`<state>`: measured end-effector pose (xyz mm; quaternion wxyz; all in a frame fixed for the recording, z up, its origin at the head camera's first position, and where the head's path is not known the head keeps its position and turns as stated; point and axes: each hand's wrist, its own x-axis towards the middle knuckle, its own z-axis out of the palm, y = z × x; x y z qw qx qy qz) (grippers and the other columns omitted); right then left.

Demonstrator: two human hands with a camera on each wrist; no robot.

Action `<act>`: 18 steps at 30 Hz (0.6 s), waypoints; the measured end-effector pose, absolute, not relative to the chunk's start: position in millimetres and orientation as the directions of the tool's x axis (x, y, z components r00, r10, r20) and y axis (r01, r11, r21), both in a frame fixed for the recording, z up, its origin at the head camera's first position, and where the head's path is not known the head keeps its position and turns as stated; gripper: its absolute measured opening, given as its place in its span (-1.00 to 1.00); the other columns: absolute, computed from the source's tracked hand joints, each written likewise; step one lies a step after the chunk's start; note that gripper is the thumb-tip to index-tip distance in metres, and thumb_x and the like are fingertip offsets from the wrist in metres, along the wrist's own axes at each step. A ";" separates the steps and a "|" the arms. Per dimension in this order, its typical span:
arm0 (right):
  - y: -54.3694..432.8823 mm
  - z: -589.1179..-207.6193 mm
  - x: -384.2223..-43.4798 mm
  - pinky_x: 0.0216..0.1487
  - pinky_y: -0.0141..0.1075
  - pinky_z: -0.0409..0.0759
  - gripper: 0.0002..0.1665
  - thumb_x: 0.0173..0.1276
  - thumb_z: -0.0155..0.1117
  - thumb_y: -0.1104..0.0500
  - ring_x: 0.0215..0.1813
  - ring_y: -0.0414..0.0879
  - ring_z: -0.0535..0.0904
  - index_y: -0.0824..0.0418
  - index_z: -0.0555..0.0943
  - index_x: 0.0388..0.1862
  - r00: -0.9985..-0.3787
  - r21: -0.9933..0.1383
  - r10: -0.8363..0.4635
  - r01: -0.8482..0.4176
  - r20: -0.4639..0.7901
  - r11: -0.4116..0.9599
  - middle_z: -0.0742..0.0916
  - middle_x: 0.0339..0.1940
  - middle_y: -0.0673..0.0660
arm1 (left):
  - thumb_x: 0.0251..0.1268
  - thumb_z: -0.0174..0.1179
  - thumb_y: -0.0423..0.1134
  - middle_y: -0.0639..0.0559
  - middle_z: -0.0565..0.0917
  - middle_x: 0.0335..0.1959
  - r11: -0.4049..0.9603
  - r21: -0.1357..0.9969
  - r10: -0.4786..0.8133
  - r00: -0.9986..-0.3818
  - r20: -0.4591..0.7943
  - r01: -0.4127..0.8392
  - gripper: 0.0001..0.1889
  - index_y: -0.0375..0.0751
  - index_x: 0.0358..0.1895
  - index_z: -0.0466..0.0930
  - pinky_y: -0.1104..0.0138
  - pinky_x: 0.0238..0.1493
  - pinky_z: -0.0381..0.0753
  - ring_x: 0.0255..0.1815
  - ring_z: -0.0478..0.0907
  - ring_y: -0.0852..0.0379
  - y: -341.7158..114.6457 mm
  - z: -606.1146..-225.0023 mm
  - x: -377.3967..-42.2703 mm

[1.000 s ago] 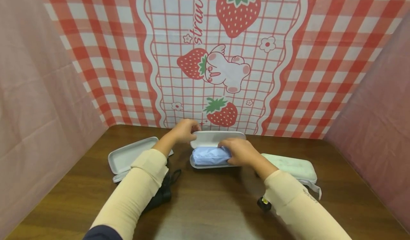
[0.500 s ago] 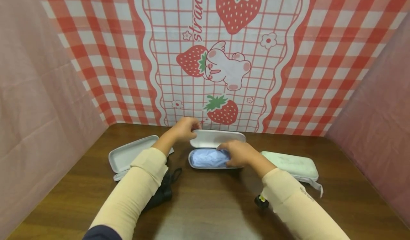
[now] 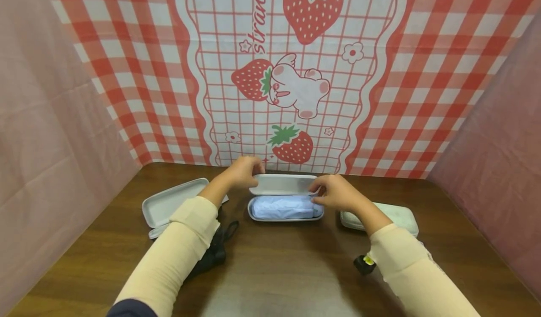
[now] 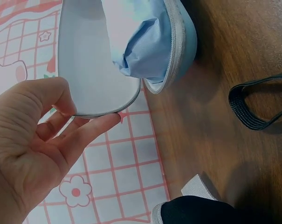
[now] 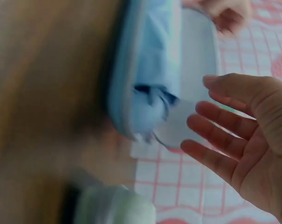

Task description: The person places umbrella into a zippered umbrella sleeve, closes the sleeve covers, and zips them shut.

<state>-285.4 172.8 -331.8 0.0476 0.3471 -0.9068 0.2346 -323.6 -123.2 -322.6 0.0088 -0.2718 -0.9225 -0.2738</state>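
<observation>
Red-and-white checked cloth (image 3: 435, 87) is hanging across the back, strawberries printed down its middle; brown wooden table (image 3: 270, 274) is filling the lower frame.

Centre of the head view: a pale blue fabric bundle (image 3: 283, 207) is lying in the base of an open case (image 3: 287, 220), its long axis running left to right, parallel to the base and nearly filling it. The lid (image 3: 281, 184) is standing raised along the far side, just above the bundle in the frame, long edge matching long edge.

Left hand (image 3: 244, 172): pinching the lid's left end, thumb on the inner face, fingers behind the rim. Bundle is lying to its lower right. Right hand (image 3: 336, 192): hovering by the right ends of lid and bundle, fingers parted and loosely bent, holding nothing; whether a fingertip is touching the lid, cannot tell. This hand is the nearer one to the bundle.

Key relation, my judgement: the hands are bracketing one shared axis, so any swing of the lid would be turning about that line, toward the bottom of the frame.

Lower left, another open case (image 3: 171, 204) is lying beside a black strapped object (image 3: 213, 253); right of centre, a pale green case (image 3: 399, 218) is sitting partly behind the forearm.
</observation>
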 end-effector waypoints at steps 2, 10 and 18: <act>182.0 -325.5 -288.0 -0.28 -0.19 0.63 -0.83 0.13 0.44 0.33 -0.32 -0.07 0.65 0.35 0.70 -0.27 -0.783 -0.448 -0.557 -0.618 0.277 0.646 0.74 -0.38 0.08 | -0.18 0.16 -0.57 -0.18 0.67 -0.24 0.706 0.494 0.501 -0.851 0.156 0.507 -0.64 -0.37 -0.17 0.60 0.24 -0.13 0.56 -0.25 0.54 0.05 -122.0 -322.1 -322.7; 196.7 -324.3 -296.5 -0.12 -0.03 0.62 -0.80 0.29 0.31 0.30 -0.11 0.13 0.67 0.37 0.66 -0.13 -0.875 -0.549 -0.397 -0.484 0.279 0.681 0.73 -0.17 0.24 | -0.19 0.19 -0.58 -0.04 0.61 -0.30 0.723 0.447 0.538 -0.835 0.115 0.527 -0.50 -0.33 -0.01 0.65 0.31 -0.25 0.53 -0.28 0.49 0.09 -120.1 -321.3 -316.4; 185.9 -339.4 -294.4 -0.03 -0.05 0.62 -0.68 0.41 0.23 0.18 -0.01 0.11 0.65 0.33 0.64 0.05 -0.857 -0.571 -0.480 -0.492 0.185 0.657 0.73 -0.08 0.22 | -0.16 0.30 -0.55 0.01 0.63 -0.21 0.710 0.468 0.585 -0.811 0.024 0.526 -0.54 -0.21 -0.04 0.68 0.28 -0.14 0.56 -0.16 0.52 0.09 -119.5 -320.5 -304.2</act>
